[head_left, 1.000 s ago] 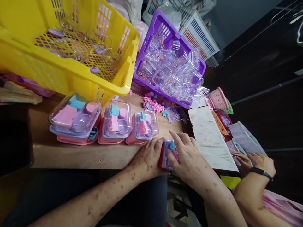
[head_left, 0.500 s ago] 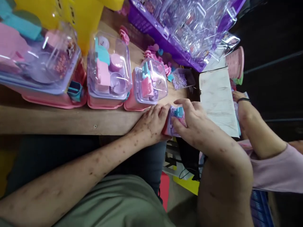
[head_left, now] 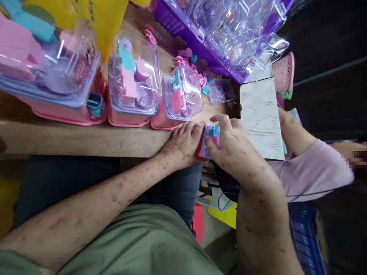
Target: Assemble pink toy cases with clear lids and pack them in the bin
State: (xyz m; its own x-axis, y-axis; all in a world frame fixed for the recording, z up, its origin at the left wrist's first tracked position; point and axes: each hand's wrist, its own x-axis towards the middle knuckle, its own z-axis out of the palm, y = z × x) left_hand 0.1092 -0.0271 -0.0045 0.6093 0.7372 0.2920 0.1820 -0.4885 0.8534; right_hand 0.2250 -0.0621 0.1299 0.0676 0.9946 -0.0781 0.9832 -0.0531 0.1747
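Note:
My left hand (head_left: 183, 143) and my right hand (head_left: 229, 143) both grip a small pink toy box (head_left: 210, 139) with a clear lid and a blue clasp, held at the wooden table's front edge (head_left: 86, 141). The left hand's fingers curl round its left side, and the right hand's thumb and fingers press on its top and right side. Just behind stand three closed toy sets in a row with pink bases and clear lids: a small one (head_left: 179, 97), a middle one (head_left: 133, 82) and a large one (head_left: 48, 72).
A purple crate (head_left: 183, 23) of clear plastic lids sits at the back, with a yellow crate (head_left: 106, 19) to its left. Loose pink pieces (head_left: 186, 61) and a small clear tub (head_left: 219, 91) lie between. A white sheet (head_left: 259, 114) lies at the right. A co-worker's arm in a pink sleeve (head_left: 309, 168) reaches in.
The camera has dipped down and closer, so the crates slid up out of view. My hands keep hold of the small box. The co-worker's arm has moved further in from the right.

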